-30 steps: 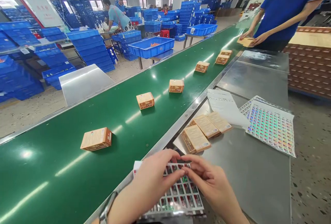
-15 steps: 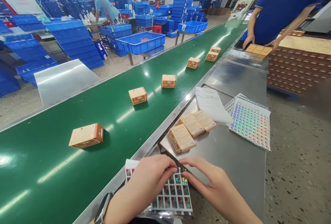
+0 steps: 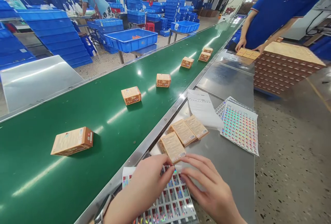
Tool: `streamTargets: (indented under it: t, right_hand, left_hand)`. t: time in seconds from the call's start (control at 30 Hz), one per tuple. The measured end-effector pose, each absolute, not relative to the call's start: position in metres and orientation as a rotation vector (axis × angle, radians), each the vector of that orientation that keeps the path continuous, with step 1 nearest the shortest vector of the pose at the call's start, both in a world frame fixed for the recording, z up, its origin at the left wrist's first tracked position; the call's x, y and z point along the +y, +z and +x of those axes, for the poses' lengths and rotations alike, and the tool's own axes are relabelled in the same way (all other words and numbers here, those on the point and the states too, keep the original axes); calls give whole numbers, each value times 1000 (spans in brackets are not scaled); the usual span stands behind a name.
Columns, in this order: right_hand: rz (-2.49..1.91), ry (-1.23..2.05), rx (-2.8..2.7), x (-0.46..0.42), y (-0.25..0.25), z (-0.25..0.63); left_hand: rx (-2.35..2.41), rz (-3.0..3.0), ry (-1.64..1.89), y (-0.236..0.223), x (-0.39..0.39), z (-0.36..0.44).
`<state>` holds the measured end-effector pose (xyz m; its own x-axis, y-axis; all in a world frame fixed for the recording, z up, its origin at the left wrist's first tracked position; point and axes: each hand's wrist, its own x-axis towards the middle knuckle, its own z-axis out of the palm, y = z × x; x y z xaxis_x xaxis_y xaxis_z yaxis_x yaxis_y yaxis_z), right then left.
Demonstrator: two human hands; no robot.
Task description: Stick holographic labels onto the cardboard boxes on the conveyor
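Note:
A sheet of shiny holographic stickers (image 3: 178,193) lies in front of me, partly covered by my left hand. My left hand (image 3: 152,177) reaches over it, thumb and forefinger pinched at the top edge on what looks like a small holographic sticker (image 3: 175,171). On the sheet's upper right corner is my right hand (image 3: 209,186), its fingers curved close around that edge. Just beyond my fingertips, a flat tan box (image 3: 172,146) lies on the metal table (image 3: 230,168). Another two flat tan boxes (image 3: 183,131) overlap behind it.
To the left runs a green conveyor belt (image 3: 103,151) carrying several brown boxes (image 3: 131,95). White sheets (image 3: 203,108) and more sticker sheets (image 3: 240,125) lie on the table. A co-worker in blue (image 3: 271,20) handles boxes (image 3: 248,54) farther up. Blue crates (image 3: 130,41) stand across the belt.
My view has shifted, so the surroundings sit farther left. My right fingers have moved closer onto the sheet's corner, and the sheet's tilt has changed. My left hand stays pinched at its top edge.

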<state>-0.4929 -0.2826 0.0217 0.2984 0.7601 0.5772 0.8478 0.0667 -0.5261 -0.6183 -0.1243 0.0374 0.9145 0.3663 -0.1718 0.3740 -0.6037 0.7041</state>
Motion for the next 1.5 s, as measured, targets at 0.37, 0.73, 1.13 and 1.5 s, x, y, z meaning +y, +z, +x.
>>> streamTargets:
  t: [0.37,0.73,1.13,1.5]
  right_hand:
    - [-1771,253,-212,-245,-38,-353]
    - [-1784,368,-163,-243,-40,-340]
    - [-1696,298,-100,-232,-57,-355]
    - [-1806,238,-171,-233,-55,-362]
  left_hand:
    - [-147,2739,51,7,-139,-510]
    - [-171,2757,-2,-11,-134,-485]
    - [-206,2728,-22,-7,-130,-484]
    - [-201,2714,-35,-5,-130,-484]
